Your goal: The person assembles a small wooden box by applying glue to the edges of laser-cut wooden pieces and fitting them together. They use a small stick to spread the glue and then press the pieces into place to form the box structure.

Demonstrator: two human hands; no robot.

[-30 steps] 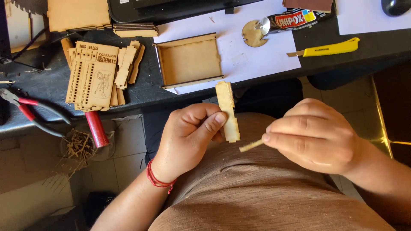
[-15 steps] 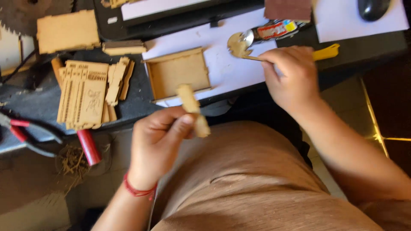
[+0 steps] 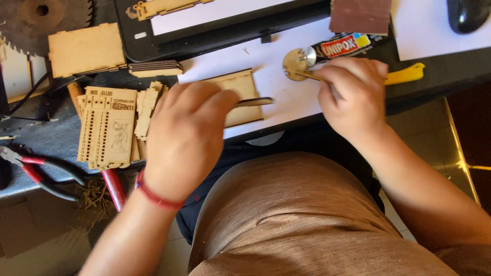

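Note:
My left hand (image 3: 186, 135) hovers over the shallow wooden box (image 3: 240, 87) on the white sheet and grips a thin wooden piece (image 3: 255, 101), seen edge-on, pointing right. My right hand (image 3: 353, 97) holds a thin wooden stick (image 3: 312, 76) whose tip touches a small round disc (image 3: 295, 65) smeared with glue. A glue tube (image 3: 340, 46) lies just behind the disc with its nozzle toward it.
Laser-cut wooden panels (image 3: 110, 125) lie stacked at left, a closed wooden box (image 3: 86, 49) behind them. Red-handled pliers (image 3: 36, 171) sit at the desk's left edge. A yellow cutter (image 3: 406, 74), a sandpaper sheet (image 3: 360, 15) and a dark mouse (image 3: 468, 13) lie at right.
My left hand has carried the wooden piece from above my lap up over the shallow box. My right hand has stayed at the glue disc with the stick.

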